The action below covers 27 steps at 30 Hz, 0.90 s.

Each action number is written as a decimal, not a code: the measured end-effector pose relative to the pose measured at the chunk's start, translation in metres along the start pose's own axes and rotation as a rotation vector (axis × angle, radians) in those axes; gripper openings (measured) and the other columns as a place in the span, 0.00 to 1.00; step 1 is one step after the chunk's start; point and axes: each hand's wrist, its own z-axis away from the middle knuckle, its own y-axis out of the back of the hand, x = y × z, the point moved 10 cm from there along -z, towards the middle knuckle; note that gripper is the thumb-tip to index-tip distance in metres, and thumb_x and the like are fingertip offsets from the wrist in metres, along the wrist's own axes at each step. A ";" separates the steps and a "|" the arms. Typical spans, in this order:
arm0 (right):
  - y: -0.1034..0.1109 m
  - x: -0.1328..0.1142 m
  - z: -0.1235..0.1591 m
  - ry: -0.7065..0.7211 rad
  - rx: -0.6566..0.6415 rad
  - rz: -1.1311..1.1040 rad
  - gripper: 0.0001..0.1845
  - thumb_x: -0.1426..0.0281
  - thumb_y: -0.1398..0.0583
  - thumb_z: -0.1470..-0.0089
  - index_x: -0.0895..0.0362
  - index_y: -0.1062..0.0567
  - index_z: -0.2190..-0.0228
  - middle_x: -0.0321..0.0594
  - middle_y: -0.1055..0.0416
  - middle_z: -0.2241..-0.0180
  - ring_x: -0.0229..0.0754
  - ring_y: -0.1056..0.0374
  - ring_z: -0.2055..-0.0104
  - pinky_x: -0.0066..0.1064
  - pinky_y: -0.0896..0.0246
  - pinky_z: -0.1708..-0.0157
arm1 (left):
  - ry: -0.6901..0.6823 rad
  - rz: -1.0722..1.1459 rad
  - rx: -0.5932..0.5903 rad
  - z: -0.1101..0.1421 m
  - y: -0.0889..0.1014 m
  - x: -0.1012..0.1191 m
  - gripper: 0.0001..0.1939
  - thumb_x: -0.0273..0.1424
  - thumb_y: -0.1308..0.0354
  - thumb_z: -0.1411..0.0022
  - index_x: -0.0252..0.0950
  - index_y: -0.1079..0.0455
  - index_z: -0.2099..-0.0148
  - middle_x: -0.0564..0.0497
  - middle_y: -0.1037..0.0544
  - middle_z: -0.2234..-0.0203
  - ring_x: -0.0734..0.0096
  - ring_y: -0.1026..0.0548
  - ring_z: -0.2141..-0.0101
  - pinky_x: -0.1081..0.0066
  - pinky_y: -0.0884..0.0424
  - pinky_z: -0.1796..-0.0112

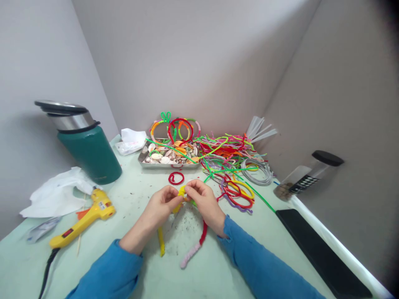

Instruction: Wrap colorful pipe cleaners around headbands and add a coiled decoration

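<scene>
Both hands meet over the middle of the pale green table [131, 199]. My left hand [160, 205] and my right hand [204, 199] pinch a yellow pipe cleaner [182, 192] twisted into a small knot between the fingertips. Its yellow tail [161, 245] hangs down to the table under my left wrist. A red and pink pipe cleaner [195, 248] trails from under my right hand toward me. A small red pipe cleaner spiral [176, 178] lies just beyond the hands.
A metal tray [144, 157] of seashells stands at the back, with bent pipe cleaner hoops [179, 128] behind it and a tangled pile of pipe cleaners [230, 162] to its right. Left: green thermos [90, 151], yellow glue gun [84, 220], white plastic bag [56, 195]. Right: black tablet [318, 253], clear jar [305, 176].
</scene>
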 end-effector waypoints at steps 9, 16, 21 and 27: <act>-0.002 -0.002 0.001 0.042 -0.024 0.147 0.07 0.67 0.42 0.51 0.58 0.33 0.75 0.31 0.39 0.78 0.32 0.44 0.76 0.25 0.48 0.75 | 0.010 0.026 0.058 0.003 0.007 0.005 0.14 0.39 0.40 0.52 0.33 0.35 0.70 0.58 0.33 0.84 0.82 0.40 0.86 0.78 0.43 0.83; -0.004 -0.003 0.002 0.115 -0.062 0.229 0.08 0.66 0.43 0.50 0.58 0.33 0.75 0.31 0.40 0.79 0.33 0.44 0.76 0.25 0.49 0.75 | 0.020 -0.062 0.102 0.004 0.012 0.005 0.14 0.39 0.39 0.53 0.33 0.32 0.70 0.58 0.32 0.83 0.82 0.41 0.86 0.78 0.45 0.84; -0.003 -0.003 0.002 0.119 -0.060 0.323 0.08 0.66 0.43 0.50 0.58 0.32 0.76 0.31 0.39 0.78 0.33 0.44 0.75 0.25 0.49 0.75 | 0.054 -0.131 0.104 0.005 0.015 0.005 0.15 0.40 0.38 0.54 0.32 0.30 0.71 0.57 0.33 0.84 0.82 0.42 0.85 0.79 0.46 0.83; -0.007 0.000 0.003 0.095 -0.107 0.289 0.11 0.64 0.46 0.47 0.58 0.33 0.76 0.31 0.41 0.80 0.33 0.46 0.77 0.24 0.50 0.76 | 0.077 -0.080 0.128 0.005 0.018 0.003 0.14 0.40 0.38 0.55 0.33 0.31 0.73 0.58 0.33 0.86 0.82 0.41 0.86 0.79 0.46 0.84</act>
